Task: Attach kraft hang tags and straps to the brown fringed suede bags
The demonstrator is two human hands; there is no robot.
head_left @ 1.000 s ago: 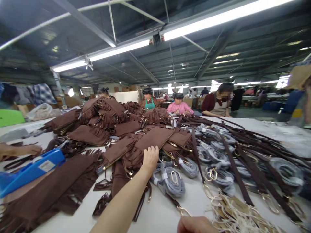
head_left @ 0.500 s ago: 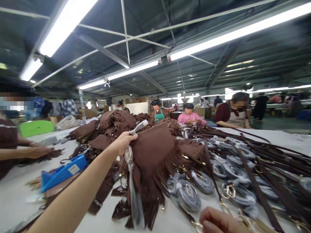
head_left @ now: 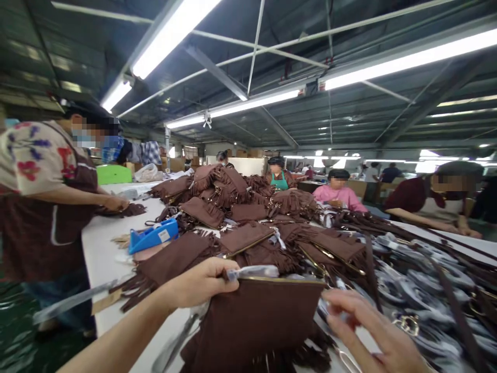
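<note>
My left hand (head_left: 212, 282) grips a brown fringed bag (head_left: 267, 316) by its upper left corner, thumb in front. Along the bag's top edge runs a gold zipper (head_left: 283, 281). A strip wrapped in clear plastic (head_left: 258, 271) sticks out by my left thumb, over that edge. At the bag's upper right corner is my right hand (head_left: 361, 321), fingers bent and apart, with the fingertips close to the corner; whether they touch it I cannot tell. The fringe hangs below, partly out of view.
A heap of brown fringed bags (head_left: 217, 191) covers the table's middle. Plastic-wrapped coiled straps (head_left: 392, 280) and loose brown straps lie on the right. A blue tape dispenser (head_left: 153, 235) stands left. One co-worker (head_left: 50, 191) works at the left edge; others sit across and at right.
My left hand has brought the bag nearer and lower, turning its zipper edge upward. My right hand has risen from the straps to the bag's right corner. The view has swung left.
</note>
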